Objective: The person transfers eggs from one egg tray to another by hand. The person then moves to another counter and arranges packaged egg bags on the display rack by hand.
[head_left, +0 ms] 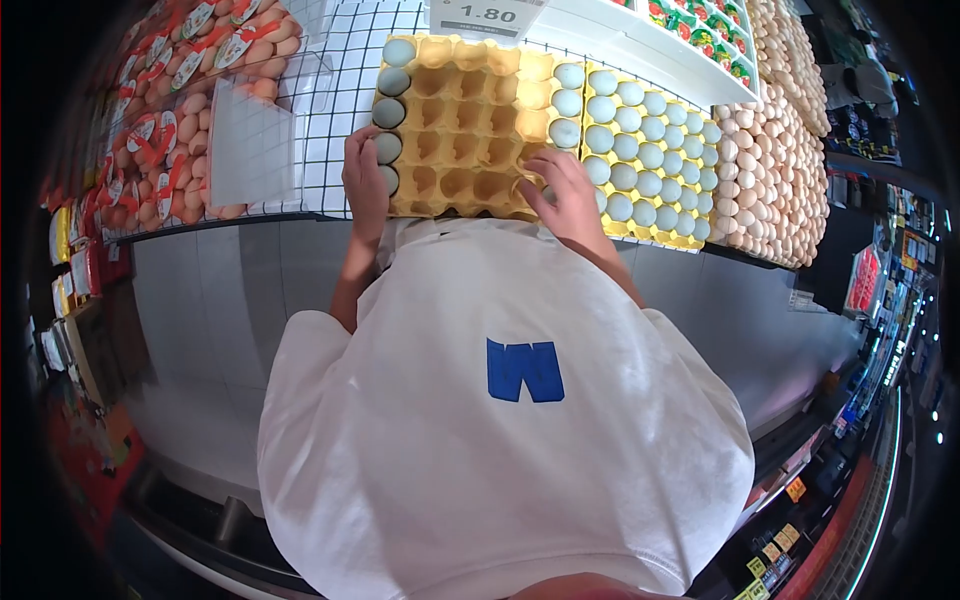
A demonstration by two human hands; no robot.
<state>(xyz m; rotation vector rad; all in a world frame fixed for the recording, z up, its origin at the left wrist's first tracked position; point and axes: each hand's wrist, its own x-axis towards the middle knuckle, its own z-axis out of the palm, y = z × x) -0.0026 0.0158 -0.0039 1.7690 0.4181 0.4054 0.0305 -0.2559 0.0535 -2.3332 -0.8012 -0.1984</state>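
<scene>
A yellow egg tray (458, 150) lies in front of me, its middle cells bare. Down its left edge runs a column of pale blue-green eggs (388, 113); more such eggs (566, 102) line its right edge. At the near left side my left hand (366, 185) is closed around the tray's edge, fingers against the lowest eggs there. My right hand (565, 188) curls over the near right part of the tray, thumb and fingers bent around a pale blue-green egg that shows between them. The palm hides part of that egg and its cells.
Another yellow tray full of blue-green eggs (653, 157) adjoins on the right, then heaped light-brown eggs (765, 190). Bagged brown eggs (165, 150) and a clear divider (252, 145) are on the left. Behind stand a price sign (488, 16) and a white rack of packs (690, 40).
</scene>
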